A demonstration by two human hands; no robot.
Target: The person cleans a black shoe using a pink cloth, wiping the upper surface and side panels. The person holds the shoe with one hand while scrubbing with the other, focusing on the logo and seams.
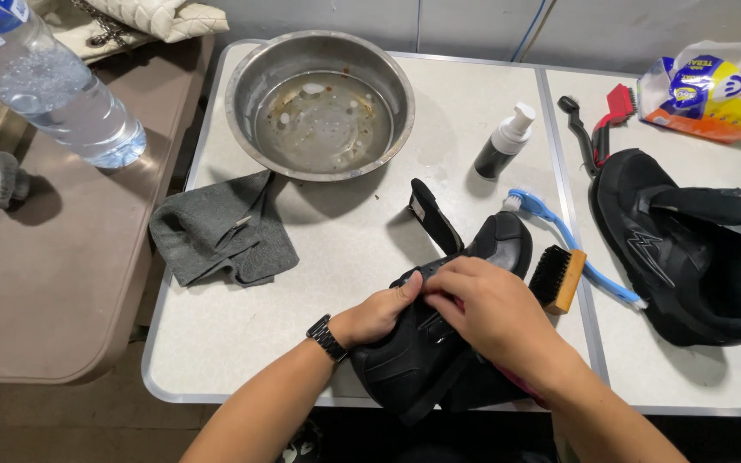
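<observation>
Black high-top shoe point(439, 343) lying on its side at the near edge of the white folding table point(345, 257), tongue flipped up, presumably to expose the inside. Left hand point(379, 313) clamped on the shoe's collar, steadying; right hand point(486, 309) curled over the opening, fingers pinching inside. Beyond the shoe: round steel basin point(319, 103); just right: wooden bristle brush point(557, 276).

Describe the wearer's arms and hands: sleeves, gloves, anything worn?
Both forearms are bare, no sleeves in view, and no gloves. The left hand has a black watch with a link-style band on its wrist. The right hand shows no ring, band or watch. No markings visible.
</observation>
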